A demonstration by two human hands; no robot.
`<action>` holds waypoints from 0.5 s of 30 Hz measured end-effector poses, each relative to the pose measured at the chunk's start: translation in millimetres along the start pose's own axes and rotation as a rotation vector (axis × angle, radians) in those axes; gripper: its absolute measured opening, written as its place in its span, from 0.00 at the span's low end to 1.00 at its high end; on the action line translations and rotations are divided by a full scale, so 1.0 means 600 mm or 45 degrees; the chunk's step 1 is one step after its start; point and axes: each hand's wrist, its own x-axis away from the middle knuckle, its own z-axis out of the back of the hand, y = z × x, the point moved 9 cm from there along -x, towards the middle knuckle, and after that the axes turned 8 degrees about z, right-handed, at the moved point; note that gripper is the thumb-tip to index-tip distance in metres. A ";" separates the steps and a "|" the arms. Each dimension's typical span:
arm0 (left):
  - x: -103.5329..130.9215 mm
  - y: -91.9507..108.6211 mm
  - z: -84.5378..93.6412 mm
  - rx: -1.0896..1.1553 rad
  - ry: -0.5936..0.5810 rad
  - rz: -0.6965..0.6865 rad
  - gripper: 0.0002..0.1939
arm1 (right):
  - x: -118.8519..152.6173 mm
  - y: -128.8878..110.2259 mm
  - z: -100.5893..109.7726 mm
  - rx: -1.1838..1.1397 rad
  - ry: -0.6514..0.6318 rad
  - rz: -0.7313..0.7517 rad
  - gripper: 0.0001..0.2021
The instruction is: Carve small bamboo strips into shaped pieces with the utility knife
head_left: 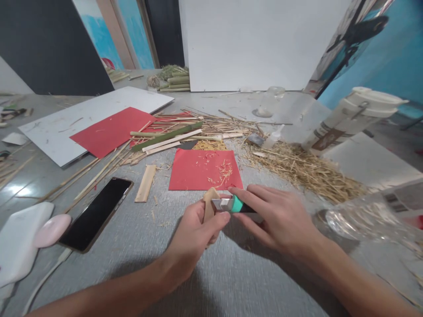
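My left hand is closed around a short flat strip of pale wood or bamboo, its upper end sticking out above the fingers. My right hand grips a utility knife with a black and green handle. The knife's short blade meets the strip's side, near my left thumb. Just beyond both hands lies a red sheet with curled shavings on it. A similar flat strip rests on the table to the left.
A phone and a pink oval object lie left. Thin sticks and a green stalk are piled behind the red sheet. Straw, a clear plastic bottle and a leaning canister occupy the right.
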 end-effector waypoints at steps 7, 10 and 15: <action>-0.009 -0.016 -0.003 -0.036 -0.053 0.028 0.21 | 0.000 -0.005 0.001 0.017 0.003 0.015 0.15; -0.008 -0.019 -0.005 -0.018 -0.067 0.029 0.22 | 0.001 -0.006 0.000 0.010 -0.014 0.021 0.15; -0.005 -0.021 -0.005 -0.036 -0.077 0.033 0.23 | 0.001 -0.007 -0.002 -0.001 -0.029 0.028 0.16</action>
